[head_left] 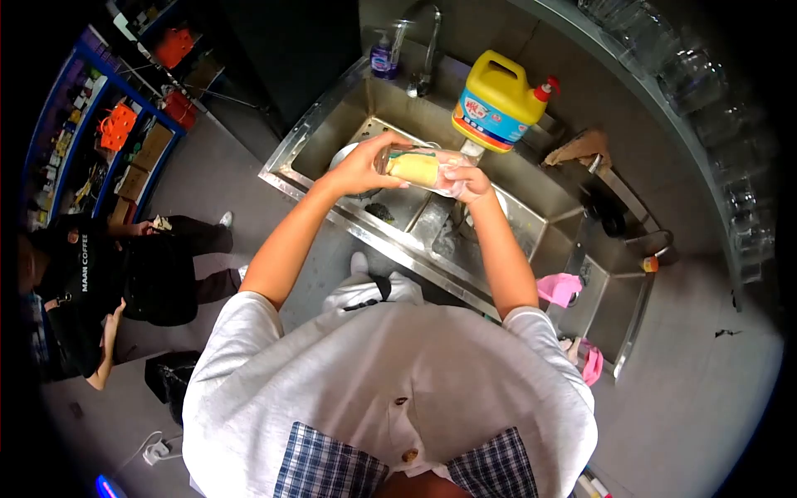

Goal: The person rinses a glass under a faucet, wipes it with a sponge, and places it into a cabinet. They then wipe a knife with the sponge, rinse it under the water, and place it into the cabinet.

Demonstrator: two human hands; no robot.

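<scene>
Over the steel sink (398,236), my left hand (365,166) grips one end of a clear glass (397,155) that lies on its side. A yellow sponge (418,169) shows inside the glass. At the other end, my right hand (467,178) is closed around the glass near its mouth, its thumb on top. Whether its fingers also touch the sponge I cannot tell. Behind my hands stands a yellow detergent jug (496,101) with a red pump. Below my left hand, a round dish is partly hidden in the basin.
A faucet (422,79) and a purple soap bottle (383,58) stand behind the basin. Pink cloths (559,289) lie by the right-hand basin. Glasses (696,75) line a shelf at the upper right. Two people in dark clothes (158,270) are at the left, near blue shelves.
</scene>
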